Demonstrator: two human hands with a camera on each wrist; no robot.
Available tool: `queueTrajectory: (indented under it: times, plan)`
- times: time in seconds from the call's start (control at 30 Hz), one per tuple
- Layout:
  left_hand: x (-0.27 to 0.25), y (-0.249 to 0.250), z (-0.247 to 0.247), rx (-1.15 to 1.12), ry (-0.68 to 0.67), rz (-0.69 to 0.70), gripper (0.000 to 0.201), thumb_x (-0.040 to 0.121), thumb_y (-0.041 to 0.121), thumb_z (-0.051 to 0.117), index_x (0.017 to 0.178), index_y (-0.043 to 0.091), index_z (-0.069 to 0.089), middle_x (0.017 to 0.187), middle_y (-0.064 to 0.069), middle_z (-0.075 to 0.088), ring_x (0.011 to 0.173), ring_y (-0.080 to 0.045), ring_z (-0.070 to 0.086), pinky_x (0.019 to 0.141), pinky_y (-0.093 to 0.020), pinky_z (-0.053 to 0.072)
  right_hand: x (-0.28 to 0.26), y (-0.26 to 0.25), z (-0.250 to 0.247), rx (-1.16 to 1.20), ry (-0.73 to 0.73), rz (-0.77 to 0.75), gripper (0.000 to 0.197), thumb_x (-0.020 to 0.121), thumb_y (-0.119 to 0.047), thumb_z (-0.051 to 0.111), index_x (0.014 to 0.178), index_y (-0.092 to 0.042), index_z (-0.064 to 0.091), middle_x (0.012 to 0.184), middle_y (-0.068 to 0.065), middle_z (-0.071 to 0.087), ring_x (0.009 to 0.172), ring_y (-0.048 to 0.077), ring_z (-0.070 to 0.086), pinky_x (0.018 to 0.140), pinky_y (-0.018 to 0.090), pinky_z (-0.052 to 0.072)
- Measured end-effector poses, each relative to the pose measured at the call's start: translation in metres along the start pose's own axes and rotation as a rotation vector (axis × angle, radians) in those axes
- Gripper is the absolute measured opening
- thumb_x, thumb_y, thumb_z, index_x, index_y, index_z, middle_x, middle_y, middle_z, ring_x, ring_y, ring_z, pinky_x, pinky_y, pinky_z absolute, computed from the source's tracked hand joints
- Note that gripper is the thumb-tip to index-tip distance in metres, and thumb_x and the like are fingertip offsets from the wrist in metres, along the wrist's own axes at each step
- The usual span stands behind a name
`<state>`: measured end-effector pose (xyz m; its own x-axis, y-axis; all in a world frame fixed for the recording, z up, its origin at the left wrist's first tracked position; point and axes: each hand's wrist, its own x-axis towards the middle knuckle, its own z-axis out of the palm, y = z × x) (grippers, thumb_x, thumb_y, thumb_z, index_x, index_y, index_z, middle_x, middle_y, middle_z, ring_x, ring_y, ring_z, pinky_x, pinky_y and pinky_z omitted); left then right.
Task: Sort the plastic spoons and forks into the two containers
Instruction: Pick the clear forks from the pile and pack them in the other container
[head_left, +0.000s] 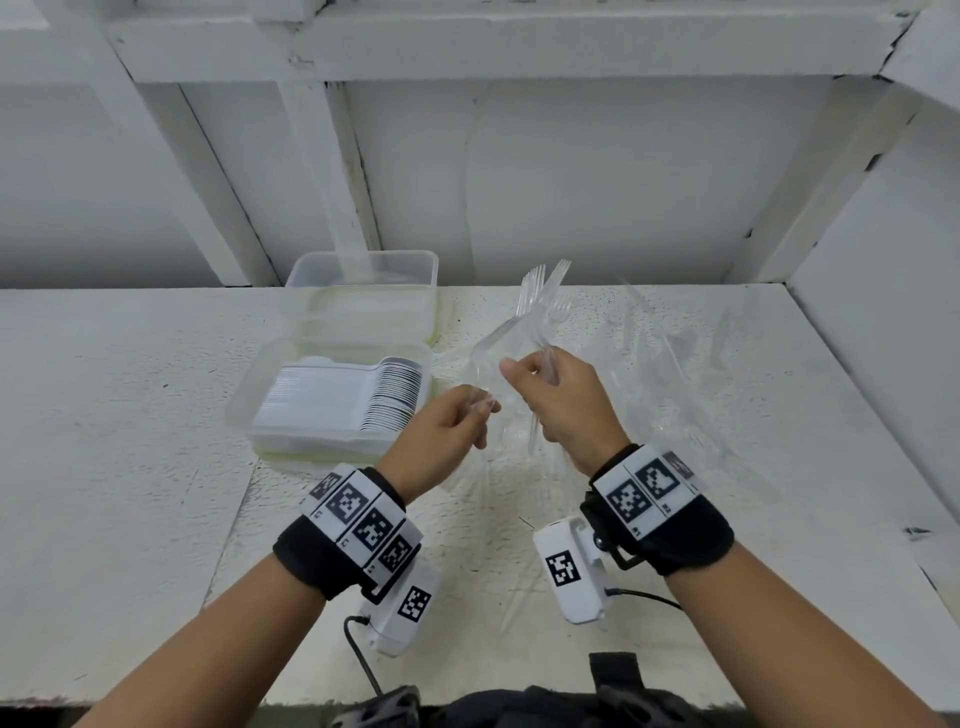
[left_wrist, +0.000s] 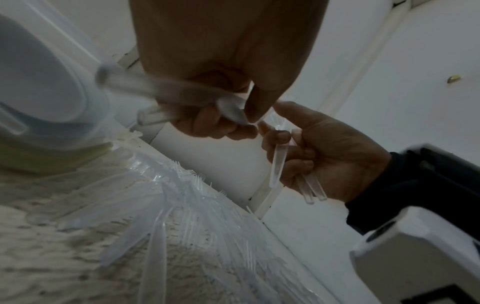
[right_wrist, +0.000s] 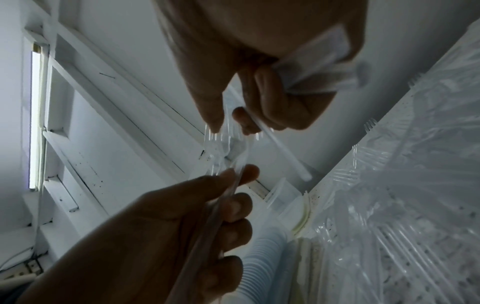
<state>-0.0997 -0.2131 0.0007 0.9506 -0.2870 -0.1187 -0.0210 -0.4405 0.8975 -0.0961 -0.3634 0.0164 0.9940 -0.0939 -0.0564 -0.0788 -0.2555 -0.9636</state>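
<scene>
Motion blur smears the clear cutlery in the left hand, perhaps forks.

Glossy clear plastic forks; translucent smooth plastic containers; rough matt white tabletop

A bare workroom or storage corner rather than a home kitchen: a rough, white-painted bench with chipped, speckled paint sits under white-painted timber framing and plain walls. Bulk clear plastic cutlery lies loose beside 2 plastic containers.
</scene>
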Motion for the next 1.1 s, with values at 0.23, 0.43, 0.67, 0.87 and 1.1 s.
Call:
queueTrajectory:
  times: [0.23,0.43,0.67,0.87,1.1]
  plan:
    - [-0.004,0.005,-0.004,-0.314,-0.071,-0.107,0.012,0.095,0.023,0.050,0.103,0.015,0.051,0.063,0.003,0.042,0.045,-0.008,0.041,0.041,-0.021,0.034,0.003,0.001,0.002,-0.018,-0.008,-0.058,0.024,0.093,-0.019,0.052,0.070,-0.020,0.047,0.064,-0.002,0.048,0.054,0.007,0.041,0.053,0.020,0.035]
    - [-0.001,0.008,-0.009,-0.411,-0.073,-0.172,0.028,0.100,0.032,0.035,0.096,0.012,0.055,0.059,0.001,0.040,0.043,-0.010,0.038,0.042,-0.020,0.030,0.005,0.002,0.004,-0.026,-0.029,-0.124,0.019,0.095,-0.020,0.050,0.077,-0.016,0.046,0.066,-0.004,0.045,0.052,0.001,0.040,0.055,0.018,0.035]
    - [-0.002,0.007,-0.013,-0.430,-0.196,-0.191,0.031,0.101,0.034,0.028,0.097,0.013,0.050,0.058,0.000,0.038,0.045,-0.011,0.035,0.042,-0.020,0.031,0.009,0.002,0.001,-0.007,-0.006,-0.147,0.018,0.096,-0.017,0.047,0.079,-0.022,0.046,0.070,-0.002,0.048,0.054,0.001,0.042,0.058,0.019,0.035]
    - [-0.002,0.009,-0.014,-0.382,-0.216,-0.181,0.033,0.100,0.039,0.028,0.099,0.014,0.050,0.057,0.002,0.033,0.043,-0.009,0.026,0.041,-0.016,0.020,0.012,0.002,0.005,0.056,0.036,-0.079,0.011,0.097,-0.019,0.046,0.105,-0.014,0.040,0.073,-0.001,0.051,0.055,0.006,0.042,0.055,0.021,0.037]
    - [0.002,0.007,-0.017,-0.383,-0.276,-0.222,0.036,0.100,0.035,0.025,0.101,0.013,0.053,0.052,0.002,0.035,0.040,-0.009,0.028,0.039,-0.017,0.022,0.017,0.001,-0.001,0.122,0.000,-0.008,0.005,0.096,-0.015,0.048,0.094,-0.011,0.051,0.064,0.000,0.046,0.044,0.004,0.036,0.042,0.018,0.033]
